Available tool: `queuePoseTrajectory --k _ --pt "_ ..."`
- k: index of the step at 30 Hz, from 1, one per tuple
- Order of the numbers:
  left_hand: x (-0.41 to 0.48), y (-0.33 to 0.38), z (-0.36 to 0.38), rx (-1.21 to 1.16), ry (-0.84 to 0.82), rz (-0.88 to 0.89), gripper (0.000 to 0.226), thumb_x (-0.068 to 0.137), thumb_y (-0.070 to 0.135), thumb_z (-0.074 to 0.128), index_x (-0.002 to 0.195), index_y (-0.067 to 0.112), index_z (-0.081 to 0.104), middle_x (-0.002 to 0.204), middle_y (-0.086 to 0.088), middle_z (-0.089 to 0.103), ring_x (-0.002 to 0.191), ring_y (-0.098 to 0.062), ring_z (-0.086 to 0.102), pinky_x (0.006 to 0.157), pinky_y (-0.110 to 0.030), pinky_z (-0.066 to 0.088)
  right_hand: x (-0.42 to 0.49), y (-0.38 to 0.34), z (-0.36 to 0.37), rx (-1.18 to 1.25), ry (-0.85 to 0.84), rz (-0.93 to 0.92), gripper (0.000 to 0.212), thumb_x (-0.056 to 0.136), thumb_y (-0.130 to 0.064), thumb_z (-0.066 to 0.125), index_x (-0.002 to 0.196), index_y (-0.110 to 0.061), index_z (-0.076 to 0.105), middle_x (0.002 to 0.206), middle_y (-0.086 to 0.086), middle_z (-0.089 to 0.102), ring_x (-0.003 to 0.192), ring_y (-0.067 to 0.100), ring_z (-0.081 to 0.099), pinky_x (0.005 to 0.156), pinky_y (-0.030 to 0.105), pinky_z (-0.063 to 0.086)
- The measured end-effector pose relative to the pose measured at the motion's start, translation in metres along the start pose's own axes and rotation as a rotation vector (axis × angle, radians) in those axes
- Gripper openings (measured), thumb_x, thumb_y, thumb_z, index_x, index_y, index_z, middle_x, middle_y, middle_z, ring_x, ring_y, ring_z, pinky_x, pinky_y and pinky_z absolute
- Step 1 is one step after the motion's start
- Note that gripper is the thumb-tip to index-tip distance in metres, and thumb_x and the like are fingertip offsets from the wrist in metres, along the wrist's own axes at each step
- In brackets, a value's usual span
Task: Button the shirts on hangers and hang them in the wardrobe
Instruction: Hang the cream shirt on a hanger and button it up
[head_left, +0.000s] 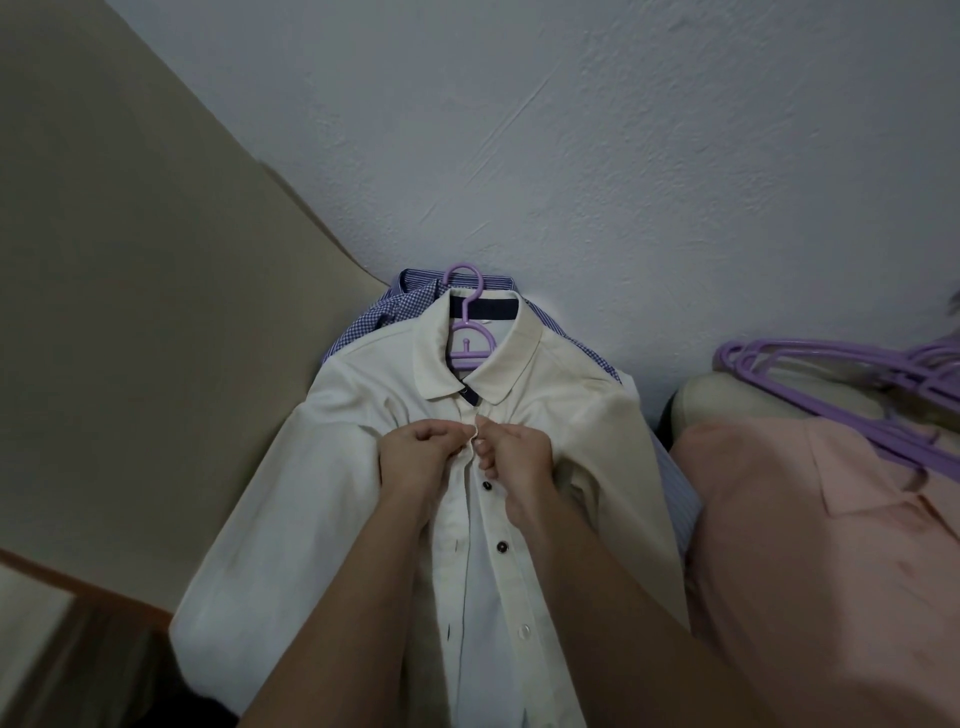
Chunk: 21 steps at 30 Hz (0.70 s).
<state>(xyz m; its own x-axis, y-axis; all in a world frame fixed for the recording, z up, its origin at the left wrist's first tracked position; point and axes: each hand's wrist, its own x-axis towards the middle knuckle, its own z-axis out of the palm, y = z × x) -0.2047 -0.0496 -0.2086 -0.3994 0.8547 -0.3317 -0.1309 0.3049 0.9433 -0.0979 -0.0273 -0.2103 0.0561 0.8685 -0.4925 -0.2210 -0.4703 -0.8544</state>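
A cream white shirt (332, 499) lies front up on a purple hanger (466, 332), collar toward the wall. Dark buttons run down its placket, with a pale one lower down. My left hand (415, 457) pinches the left edge of the placket just below the collar. My right hand (517, 462) pinches the right edge at the same height, fingertips nearly meeting my left hand's. The button between them is hidden by my fingers.
Blue checked shirts (384, 312) lie under the white one. A pink shirt (810, 525) lies to the right with several loose purple hangers (841, 384) on it. A beige panel (130, 312) stands at the left, the white wall (571, 156) behind.
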Motion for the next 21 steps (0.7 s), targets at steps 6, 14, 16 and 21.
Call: queuePoseTrajectory --k 6,14,16,21 --pt "0.003 -0.001 -0.006 0.012 -0.062 0.003 0.004 0.083 0.004 0.077 0.086 0.006 0.08 0.084 -0.013 0.078 0.08 -0.02 0.073 0.079 -0.03 0.06 0.003 -0.001 0.002 -0.056 0.005 -0.016 0.021 0.093 -0.009 0.065 0.073 -0.003 0.063 0.057 0.004 0.052 0.045 0.011 0.041 0.039 0.017 0.034" --pt "0.012 0.006 -0.01 0.036 -0.119 -0.098 0.005 0.087 0.002 0.074 0.086 0.003 0.079 0.073 -0.013 0.073 0.066 -0.014 0.067 0.069 -0.02 0.059 0.007 0.003 -0.003 -0.148 -0.043 -0.063 0.022 0.098 -0.007 0.057 0.076 -0.009 0.063 0.06 0.001 0.054 0.049 0.008 0.044 0.045 0.016 0.038" --pt "0.015 0.009 -0.011 0.036 -0.14 -0.146 0.005 0.087 0.0 0.072 0.086 0.001 0.077 0.071 -0.012 0.071 0.061 -0.014 0.065 0.066 -0.018 0.058 0.008 0.006 -0.004 -0.183 -0.042 -0.089 0.019 0.098 -0.007 0.056 0.081 -0.009 0.064 0.059 0.0 0.055 0.049 0.008 0.045 0.046 0.017 0.039" --pt "0.018 0.013 -0.011 0.05 -0.145 -0.191 0.005 0.087 -0.001 0.071 0.085 0.0 0.076 0.07 -0.012 0.07 0.058 -0.013 0.064 0.063 -0.017 0.058 0.011 0.017 0.001 -0.29 0.069 -0.198 0.011 0.088 -0.008 0.06 0.083 -0.009 0.07 0.069 0.001 0.066 0.06 0.012 0.056 0.062 0.029 0.047"
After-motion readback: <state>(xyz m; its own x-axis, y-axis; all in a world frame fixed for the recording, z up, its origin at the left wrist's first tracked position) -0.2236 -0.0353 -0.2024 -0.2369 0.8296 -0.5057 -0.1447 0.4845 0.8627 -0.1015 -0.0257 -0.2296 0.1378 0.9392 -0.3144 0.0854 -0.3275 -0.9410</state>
